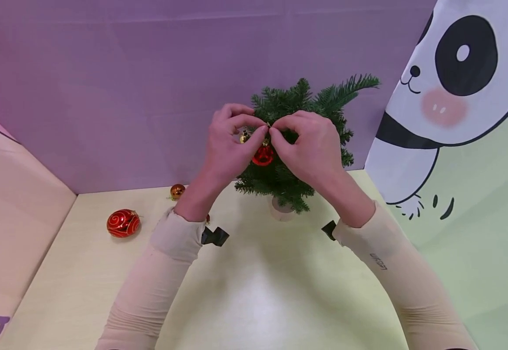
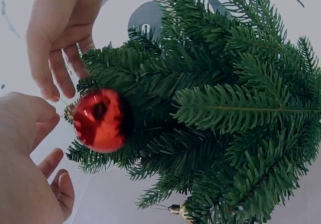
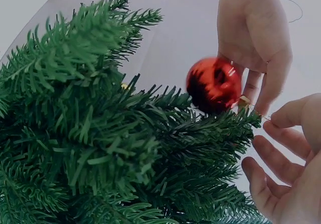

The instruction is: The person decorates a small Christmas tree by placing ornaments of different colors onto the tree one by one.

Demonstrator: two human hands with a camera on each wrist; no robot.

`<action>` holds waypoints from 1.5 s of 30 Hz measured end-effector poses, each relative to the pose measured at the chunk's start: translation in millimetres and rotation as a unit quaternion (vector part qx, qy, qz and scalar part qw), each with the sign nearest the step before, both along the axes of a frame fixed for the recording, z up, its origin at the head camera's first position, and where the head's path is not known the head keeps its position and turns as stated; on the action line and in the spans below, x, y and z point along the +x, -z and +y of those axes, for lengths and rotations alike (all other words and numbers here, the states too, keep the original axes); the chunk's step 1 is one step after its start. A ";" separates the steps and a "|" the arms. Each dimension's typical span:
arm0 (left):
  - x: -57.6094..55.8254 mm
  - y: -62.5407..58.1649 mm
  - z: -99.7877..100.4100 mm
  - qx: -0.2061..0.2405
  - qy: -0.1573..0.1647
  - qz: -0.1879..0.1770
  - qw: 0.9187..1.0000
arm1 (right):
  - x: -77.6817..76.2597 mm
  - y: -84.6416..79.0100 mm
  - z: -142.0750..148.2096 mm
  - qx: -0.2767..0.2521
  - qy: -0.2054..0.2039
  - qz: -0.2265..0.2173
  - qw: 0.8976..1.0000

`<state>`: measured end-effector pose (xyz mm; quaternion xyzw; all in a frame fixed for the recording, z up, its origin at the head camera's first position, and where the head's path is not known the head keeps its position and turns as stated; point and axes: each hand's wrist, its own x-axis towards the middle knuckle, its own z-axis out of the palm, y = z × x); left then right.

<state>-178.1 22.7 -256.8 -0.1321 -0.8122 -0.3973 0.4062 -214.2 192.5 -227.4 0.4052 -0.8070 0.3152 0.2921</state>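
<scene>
A shiny red Christmas ball (image 1: 263, 155) with a gold cap hangs at the front of a small green Christmas tree (image 1: 286, 177). Above the ball, my left hand (image 1: 229, 141) and right hand (image 1: 315, 143) meet fingertip to fingertip, each with thumb and index finger together. In the right wrist view, the right hand (image 3: 288, 158) pinches the ball's thin hanging thread (image 3: 267, 117), with the left hand's (image 3: 256, 30) fingertips right beside it. The left wrist view shows the ball (image 2: 103, 120) against the needles, its cap toward both hands.
A gold ball (image 1: 244, 137) hangs on the tree's left side. On the table (image 1: 254, 301) at left lie a red patterned ornament (image 1: 123, 223) and a small copper-coloured ball (image 1: 177, 191). The tree stands in a pale pot (image 1: 281, 210) close to the purple back wall (image 1: 149, 97).
</scene>
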 end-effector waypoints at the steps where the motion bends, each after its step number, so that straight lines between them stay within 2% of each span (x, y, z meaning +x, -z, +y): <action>1: -0.3 0.1 0.2 -0.009 -0.008 0.006 1.000 | 0.1 -0.2 -0.3 0.001 0.004 0.002 1.000; 7: -2.5 -0.1 1.0 -0.045 -0.047 0.023 0.998 | 0.3 -1.6 -2.6 0.002 0.027 0.032 0.999; 16: -5.8 -3.8 -1.2 -0.062 -0.067 0.048 0.995 | -1.8 -4.3 -7.0 0.006 0.052 0.063 0.997; 25: -9.8 -10.2 -2.3 -0.078 -0.076 -0.001 0.994 | -8.8 -6.3 -10.6 0.036 0.087 0.066 0.993; 36: -9.3 -23.3 -1.5 -0.085 -0.078 -0.054 0.992 | -11.1 -5.7 -9.4 0.029 0.086 0.075 0.993; 45: -5.6 -37.8 -1.0 -0.111 -0.080 -0.118 0.984 | -9.8 -9.0 -8.5 0.052 0.092 0.046 0.993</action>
